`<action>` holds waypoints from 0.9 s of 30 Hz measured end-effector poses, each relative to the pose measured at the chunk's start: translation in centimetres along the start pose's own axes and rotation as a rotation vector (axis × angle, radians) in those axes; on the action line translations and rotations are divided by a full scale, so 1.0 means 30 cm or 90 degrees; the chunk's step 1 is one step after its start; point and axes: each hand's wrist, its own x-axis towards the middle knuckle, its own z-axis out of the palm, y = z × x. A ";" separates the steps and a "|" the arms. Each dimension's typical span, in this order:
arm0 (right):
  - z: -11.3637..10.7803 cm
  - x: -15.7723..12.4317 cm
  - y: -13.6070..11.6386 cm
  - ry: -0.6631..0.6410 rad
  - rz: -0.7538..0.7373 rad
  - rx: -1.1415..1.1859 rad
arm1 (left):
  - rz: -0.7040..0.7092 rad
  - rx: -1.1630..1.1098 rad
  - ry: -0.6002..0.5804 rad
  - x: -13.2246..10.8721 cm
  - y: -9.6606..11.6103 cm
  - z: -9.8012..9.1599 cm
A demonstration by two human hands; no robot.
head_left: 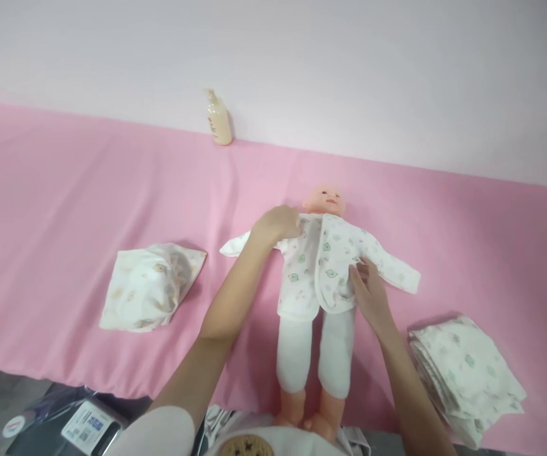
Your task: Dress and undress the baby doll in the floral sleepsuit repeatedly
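A baby doll (330, 197) lies on its back, head away from me and feet toward me. It wears a white printed baby jacket (334, 263) with long sleeves, its front edges meeting near the middle. White cloth covers its legs (294, 354) down to the lower shins; the feet are bare. My left hand (279, 224) is closed on the jacket at the shoulder on the left of the view, fingertips partly hidden. With bent fingers, my right hand (371, 288) grips the jacket's side below the other sleeve.
A pink sheet (64, 209) covers the table, which meets a pale wall. A cream pump bottle (219, 120) stands at the back. Bundled printed cloth (147, 288) lies on the left, a folded printed cloth (473, 367) on the right. A dark labelled package (87, 427) sits below the front edge.
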 end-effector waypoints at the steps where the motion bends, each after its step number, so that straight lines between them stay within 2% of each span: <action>1: 0.009 -0.002 -0.006 -0.008 0.011 0.025 | 0.033 -0.024 -0.019 -0.010 0.001 -0.002; 5: 0.040 0.033 -0.039 0.018 0.005 0.046 | 0.150 -0.043 -0.014 -0.019 0.016 0.007; 11: 0.075 0.181 -0.063 0.137 -0.064 0.070 | 0.208 -0.057 -0.018 0.015 0.006 0.020; 14: 0.099 0.201 -0.081 0.156 -0.079 0.066 | 0.226 -0.056 -0.001 0.028 0.032 0.043; 17: 0.125 0.149 -0.089 0.137 -0.107 -0.034 | 0.229 0.006 0.006 0.020 0.103 0.079; 20: 0.146 0.050 -0.072 0.119 -0.191 -0.176 | 0.168 0.101 0.018 -0.006 0.179 0.114; 23: 0.159 -0.065 -0.037 0.091 -0.266 -0.243 | 0.144 0.146 0.060 -0.051 0.214 0.122; 25: 0.167 -0.144 -0.011 0.073 -0.271 -0.243 | 0.186 0.122 0.075 -0.101 0.211 0.103; 27: 0.176 -0.223 0.017 0.063 -0.276 -0.238 | 0.275 0.071 0.052 -0.172 0.199 0.070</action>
